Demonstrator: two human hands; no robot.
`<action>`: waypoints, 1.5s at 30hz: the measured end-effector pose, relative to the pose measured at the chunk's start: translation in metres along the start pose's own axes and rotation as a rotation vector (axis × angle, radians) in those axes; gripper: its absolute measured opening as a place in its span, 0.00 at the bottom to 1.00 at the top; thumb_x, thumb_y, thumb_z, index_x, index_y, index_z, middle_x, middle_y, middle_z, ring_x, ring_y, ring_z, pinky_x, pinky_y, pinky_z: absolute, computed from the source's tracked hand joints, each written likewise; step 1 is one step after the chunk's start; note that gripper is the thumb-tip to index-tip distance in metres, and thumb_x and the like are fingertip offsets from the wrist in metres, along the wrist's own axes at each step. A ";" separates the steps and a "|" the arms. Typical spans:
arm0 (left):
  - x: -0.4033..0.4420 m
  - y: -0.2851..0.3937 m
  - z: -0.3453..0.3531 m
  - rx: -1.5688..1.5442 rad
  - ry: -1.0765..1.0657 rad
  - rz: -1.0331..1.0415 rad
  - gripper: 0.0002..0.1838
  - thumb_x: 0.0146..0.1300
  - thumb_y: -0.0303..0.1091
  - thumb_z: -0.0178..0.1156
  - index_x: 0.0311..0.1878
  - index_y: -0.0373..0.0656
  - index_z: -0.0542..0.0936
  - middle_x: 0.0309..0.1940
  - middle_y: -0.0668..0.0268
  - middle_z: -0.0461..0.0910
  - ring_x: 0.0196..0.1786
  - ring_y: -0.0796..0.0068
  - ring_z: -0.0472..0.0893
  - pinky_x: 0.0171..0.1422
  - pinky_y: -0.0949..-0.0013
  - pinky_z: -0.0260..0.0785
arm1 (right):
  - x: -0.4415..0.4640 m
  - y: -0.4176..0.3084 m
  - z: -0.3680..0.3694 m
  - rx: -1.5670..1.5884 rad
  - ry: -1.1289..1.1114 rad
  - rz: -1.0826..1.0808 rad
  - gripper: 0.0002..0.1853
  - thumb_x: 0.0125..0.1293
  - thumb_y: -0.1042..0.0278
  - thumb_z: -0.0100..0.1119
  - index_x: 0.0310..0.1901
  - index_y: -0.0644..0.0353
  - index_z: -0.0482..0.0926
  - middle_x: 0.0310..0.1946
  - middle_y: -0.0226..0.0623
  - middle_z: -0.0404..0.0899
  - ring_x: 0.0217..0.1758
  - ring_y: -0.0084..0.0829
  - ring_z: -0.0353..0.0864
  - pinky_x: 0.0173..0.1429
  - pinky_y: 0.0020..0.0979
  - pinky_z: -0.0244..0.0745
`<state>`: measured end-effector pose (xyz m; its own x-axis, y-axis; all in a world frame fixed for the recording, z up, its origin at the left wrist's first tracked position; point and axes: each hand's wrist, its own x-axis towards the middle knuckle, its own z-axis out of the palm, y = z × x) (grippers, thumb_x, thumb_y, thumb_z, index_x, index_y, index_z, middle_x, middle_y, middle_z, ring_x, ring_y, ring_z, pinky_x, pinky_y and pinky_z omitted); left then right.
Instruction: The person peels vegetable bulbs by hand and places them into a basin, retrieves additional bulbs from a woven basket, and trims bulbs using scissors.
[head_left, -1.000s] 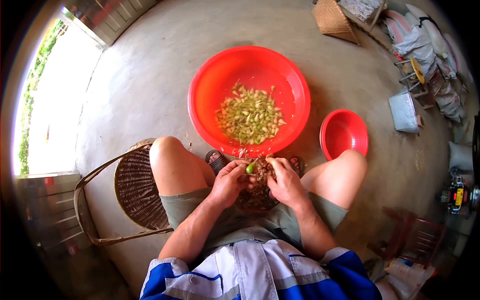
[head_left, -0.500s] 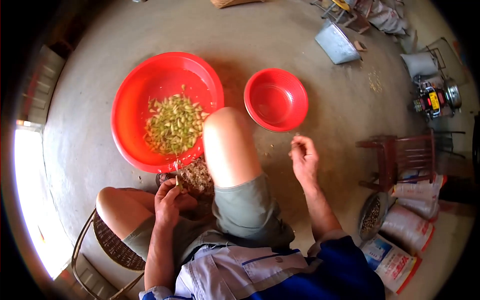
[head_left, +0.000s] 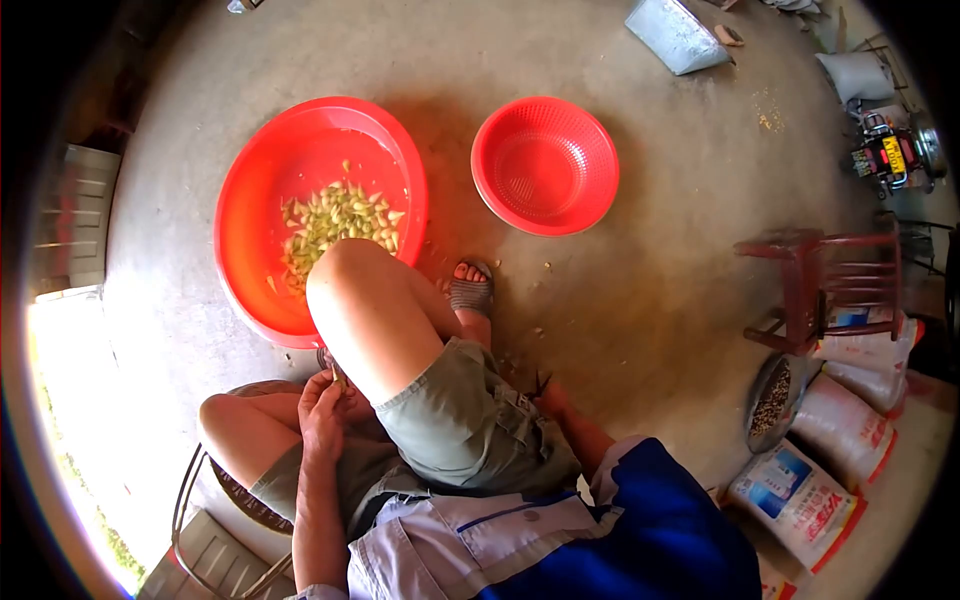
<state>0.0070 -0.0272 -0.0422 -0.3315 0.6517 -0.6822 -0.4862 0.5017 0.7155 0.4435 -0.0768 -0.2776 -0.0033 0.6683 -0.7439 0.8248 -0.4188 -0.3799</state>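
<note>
My left hand (head_left: pixel 321 412) is closed in a pinch on a small pale garlic clove (head_left: pixel 338 377), between my knees and below the large basin. Low beside my right thigh, my right hand (head_left: pixel 553 402) is partly hidden by my shorts. Two dark, spread points of what look like scissors (head_left: pixel 541 380) stick up from its fingers. The large red basin (head_left: pixel 255 180) holds many greenish-white cloves (head_left: pixel 340 225) in its lower part; my raised knee covers some of them. A smaller red basket-like basin (head_left: pixel 545 165) stands to its right with nothing visible inside.
A metal bucket (head_left: pixel 678 38) lies at the upper right. Along the right are a dark red wooden chair (head_left: pixel 790 290), a dark pan of seeds (head_left: pixel 770 400) and several printed sacks (head_left: pixel 795 500). My sandalled foot (head_left: pixel 470 288) rests between the basins. Small scraps dot the floor.
My right hand has come down from beside the smaller basin to beside my thigh, where dark scissor points now show. My right knee has swung left over the large basin's edge, uncovering my foot.
</note>
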 end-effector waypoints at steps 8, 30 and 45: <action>0.010 -0.007 -0.006 0.056 0.020 0.005 0.08 0.68 0.26 0.56 0.49 0.41 0.76 0.36 0.65 0.81 0.36 0.77 0.82 0.40 0.74 0.78 | -0.005 -0.004 -0.016 0.851 -0.438 0.330 0.14 0.59 0.74 0.59 0.48 0.56 0.76 0.22 0.33 0.70 0.18 0.28 0.68 0.18 0.33 0.58; -0.010 0.008 0.007 0.010 -0.011 0.103 0.08 0.68 0.27 0.57 0.48 0.40 0.77 0.37 0.67 0.80 0.37 0.78 0.81 0.42 0.75 0.76 | -0.008 -0.070 -0.158 1.682 -0.257 -0.246 0.22 0.60 0.71 0.53 0.57 0.62 0.72 0.45 0.41 0.77 0.39 0.34 0.74 0.44 0.35 0.71; -0.077 0.084 0.031 -0.490 -0.224 0.641 0.09 0.70 0.23 0.54 0.51 0.40 0.73 0.48 0.59 0.80 0.54 0.68 0.79 0.61 0.63 0.74 | -0.191 -0.384 -0.237 1.428 -1.276 -0.688 0.33 0.66 0.66 0.55 0.70 0.69 0.58 0.58 0.61 0.67 0.28 0.24 0.72 0.25 0.22 0.68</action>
<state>0.0167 -0.0176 0.0749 -0.5201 0.8501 -0.0823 -0.5717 -0.2749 0.7730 0.2614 0.1016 0.1403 -0.8984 0.4373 0.0402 -0.4271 -0.8488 -0.3116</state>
